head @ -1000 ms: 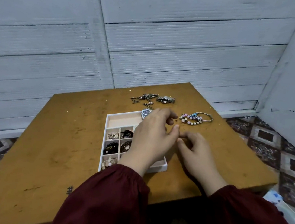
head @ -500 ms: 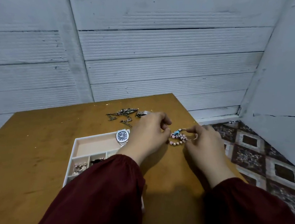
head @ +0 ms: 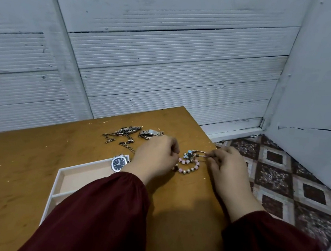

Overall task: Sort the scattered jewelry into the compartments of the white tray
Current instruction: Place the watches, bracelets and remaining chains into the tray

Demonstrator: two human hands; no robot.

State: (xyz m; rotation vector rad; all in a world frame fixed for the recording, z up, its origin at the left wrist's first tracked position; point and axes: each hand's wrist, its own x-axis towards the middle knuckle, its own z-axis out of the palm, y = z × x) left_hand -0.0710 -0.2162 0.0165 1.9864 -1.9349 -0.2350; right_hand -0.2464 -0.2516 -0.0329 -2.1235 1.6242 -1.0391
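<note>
On the counter (head: 31,172), the right hand (head: 227,169) pinches the end of a thin bangle (head: 200,151) between thumb and fingers. The left hand (head: 154,157) curls its fingers against the left side of a pink bead bracelet (head: 189,168); I cannot tell whether they grip it. A dark-faced watch (head: 118,162) rests on the far rim of the white tray (head: 59,177), with chains (head: 122,138) beyond.

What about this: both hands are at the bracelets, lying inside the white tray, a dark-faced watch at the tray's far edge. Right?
Not quite: the head view shows the bracelets on the wooden table, right of the white tray, not inside it. The rest holds: left hand and right hand at them, dark-faced watch at the tray's far edge.
</note>
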